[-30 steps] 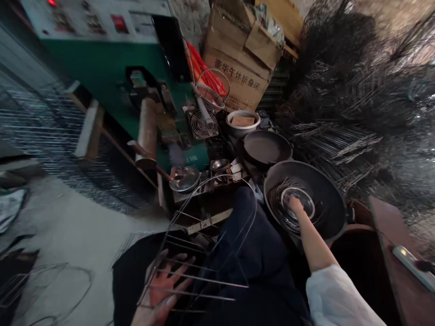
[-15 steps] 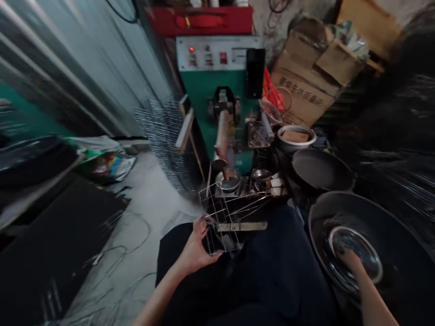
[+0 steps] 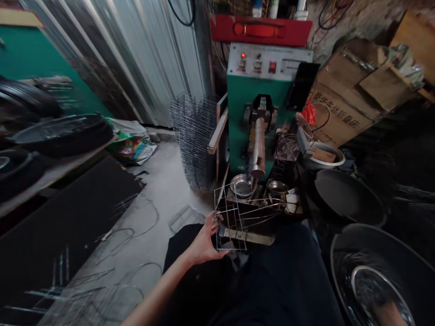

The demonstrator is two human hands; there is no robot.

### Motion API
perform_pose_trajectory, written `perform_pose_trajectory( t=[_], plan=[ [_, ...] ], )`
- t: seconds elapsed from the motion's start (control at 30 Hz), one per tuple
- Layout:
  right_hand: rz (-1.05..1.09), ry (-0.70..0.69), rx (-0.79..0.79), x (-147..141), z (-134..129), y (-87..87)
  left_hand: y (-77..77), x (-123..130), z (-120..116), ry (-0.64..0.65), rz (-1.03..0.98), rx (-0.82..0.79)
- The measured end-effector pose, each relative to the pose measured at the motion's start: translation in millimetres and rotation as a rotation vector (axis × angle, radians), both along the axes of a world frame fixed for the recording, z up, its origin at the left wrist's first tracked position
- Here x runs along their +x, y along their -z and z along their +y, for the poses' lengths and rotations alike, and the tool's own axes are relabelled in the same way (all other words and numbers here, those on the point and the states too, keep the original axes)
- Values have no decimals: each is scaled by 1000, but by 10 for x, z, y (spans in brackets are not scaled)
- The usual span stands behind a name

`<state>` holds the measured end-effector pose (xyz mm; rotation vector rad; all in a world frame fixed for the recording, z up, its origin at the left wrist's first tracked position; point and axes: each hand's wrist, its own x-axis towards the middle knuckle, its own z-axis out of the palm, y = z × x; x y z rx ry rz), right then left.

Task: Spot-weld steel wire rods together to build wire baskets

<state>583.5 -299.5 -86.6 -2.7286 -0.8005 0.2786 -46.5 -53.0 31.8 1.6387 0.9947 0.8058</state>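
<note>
My left hand (image 3: 205,242) grips the lower side of a rectangular wire rack (image 3: 231,217) made of thin metal rods, holding it upright above my dark-trousered lap (image 3: 272,276). At the bottom right edge, my right hand (image 3: 390,314) is cut off by the frame. It lies inside a wide black basin (image 3: 343,258), over a round shiny metal dish (image 3: 374,290). Whether its fingers grip the dish is hidden.
A green machine (image 3: 256,122) with a control panel stands ahead, with small metal bowls (image 3: 242,185) at its foot. A tall stack of wire racks (image 3: 193,140) stands to its left. Wire loops lie on the concrete floor (image 3: 170,181). A black pan (image 3: 348,197) sits right.
The view has swung left and upward, bringing more of the machine and wall into sight. The rack now stands more upright in my left hand, and my right hand has sunk toward the frame's lower edge.
</note>
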Motion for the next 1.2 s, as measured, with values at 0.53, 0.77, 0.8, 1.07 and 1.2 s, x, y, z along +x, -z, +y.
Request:
perform_pose_trajectory(
  t=[0.53, 0.77, 0.8, 1.07, 1.2],
  plan=[
    [73, -1427, 647, -2728, 2679, -2165, 35, -105, 29, 7, 101, 62],
    [-27, -1519, 573, -2886, 2875, -1886, 163, -278, 103, -5, 130, 64],
    [-41, -1521, 564, -2904, 2881, -1867, 176, -289, 122, -2, 125, 62],
    [-211, -1536, 675, -3078, 2906, -1881, 191, -327, 226, 11, 113, 107],
    [-179, -1543, 681, -3105, 2929, -1888, 158, -344, 249, 15, 103, 134]
  ],
)
